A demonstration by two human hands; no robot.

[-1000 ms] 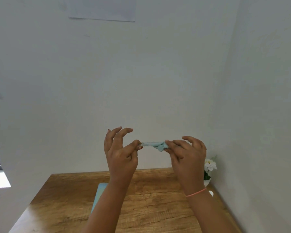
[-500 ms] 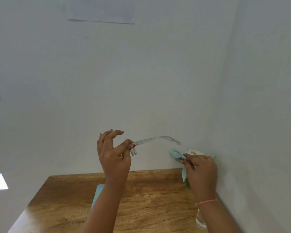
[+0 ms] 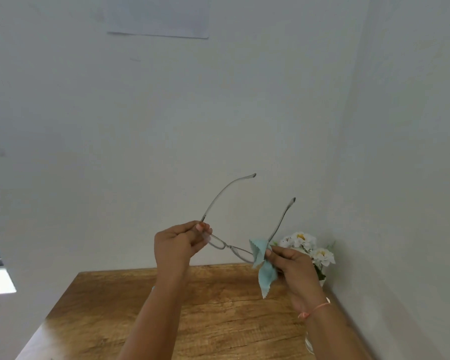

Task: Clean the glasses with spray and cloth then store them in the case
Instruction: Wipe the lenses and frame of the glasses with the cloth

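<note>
Between your two hands, up above the tabletop (image 3: 218,320), you are holding the glasses (image 3: 229,246) with both temples swung open and pointing up and away from you. At the left end of the frame, your left hand (image 3: 177,245) is pinching the corner by the hinge, its fingers curling round the rim of that lens, while the forearm is rising steeply from below.

Moving right, the clear frame is sloping down across the bridge toward your other hand. It is looking light and thin, a pale plastic that is probably flexing a little under any twist, with lenses that are smudging easily and hinges that are likely the weak spot. You are best taking hold at the frame edge near a hinge, as your left hand is doing, and not by a temple tip or flat on a bare lens.

At the right end, the cloth (image 3: 265,271) is wrapping the right lens, soft and limp, its loose corner hanging down below your fingers. Being so thin, it is likely sliding freely on the lens and giving little grip of its own.

Your right hand (image 3: 294,266) is pinching the lens through that cloth, thumb on top and fingers curling behind. Just beyond that hand, some white flowers (image 3: 309,245) are standing at the corner of the tabletop, close to the nearer temple.
</note>
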